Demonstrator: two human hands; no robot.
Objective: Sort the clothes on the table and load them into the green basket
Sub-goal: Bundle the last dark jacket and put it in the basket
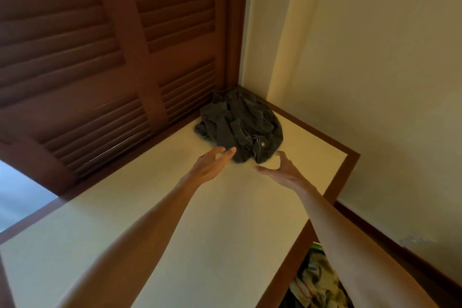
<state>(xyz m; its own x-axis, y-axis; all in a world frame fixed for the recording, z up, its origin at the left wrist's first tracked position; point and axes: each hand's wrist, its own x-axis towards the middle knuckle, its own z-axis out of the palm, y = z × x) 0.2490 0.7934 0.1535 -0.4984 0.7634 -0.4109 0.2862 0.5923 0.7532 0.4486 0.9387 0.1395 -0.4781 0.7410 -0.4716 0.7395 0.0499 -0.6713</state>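
Hands both out over cream tabletop with brown wooden rim (175, 207). My left hand (212, 164) and right hand (281, 170) spread, fingers loose, empty, just short of crumpled dark grey-green buttoned garment (240, 127) bunched in far corner at 12 o'clock. Green basket rim (317, 247) at 5 o'clock below table edge, pale clothes (317, 282) inside.

Brown louvred shutters (107, 57) fill the left side; cream wall (387, 82) on the right w/ dark skirting (390, 240) along its base.
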